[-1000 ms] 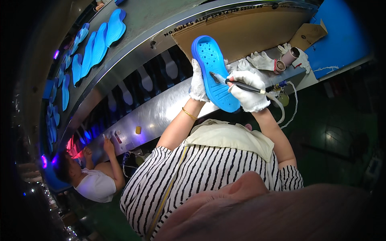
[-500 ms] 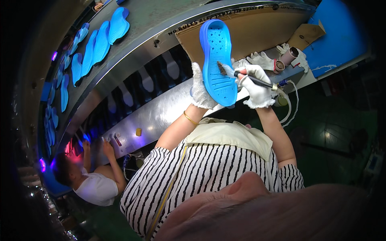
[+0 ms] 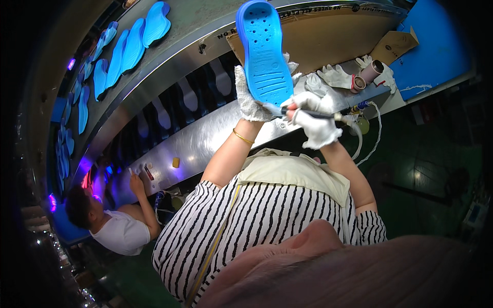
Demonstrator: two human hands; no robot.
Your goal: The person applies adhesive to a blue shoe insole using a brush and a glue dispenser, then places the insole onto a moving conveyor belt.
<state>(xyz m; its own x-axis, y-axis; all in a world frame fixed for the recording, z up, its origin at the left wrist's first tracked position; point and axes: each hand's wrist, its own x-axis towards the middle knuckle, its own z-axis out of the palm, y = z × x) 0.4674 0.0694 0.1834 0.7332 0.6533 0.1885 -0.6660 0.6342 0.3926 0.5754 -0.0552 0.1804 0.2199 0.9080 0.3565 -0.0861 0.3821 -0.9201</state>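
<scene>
A blue shoe sole (image 3: 266,61), with a raised rim, small holes at its far end and grooves at its near end, is tilted up in front of me. My left hand (image 3: 250,100), in a white knit glove, grips it from beneath; its thumb lies along the left edge and fingertips show past the right edge. In my gloved right hand (image 3: 316,120) is a brush (image 3: 313,114) with a dark handle, a pale hose running from its rear end. The brush head is at the sole's near end, blurred; whether the bristles touch it I cannot tell.
Blue soles (image 3: 134,46) lie on the conveyor (image 3: 200,18) at the far left. Behind the sole stands a cardboard sheet (image 3: 328,36). White gloves (image 3: 336,77) and brown rolls (image 3: 371,72) sit to the right. A person (image 3: 115,220) works at the metal bench (image 3: 190,141).
The sole and my left hand have moved up and slightly left. My right hand has brought the brush from the sole's middle down to its near end.
</scene>
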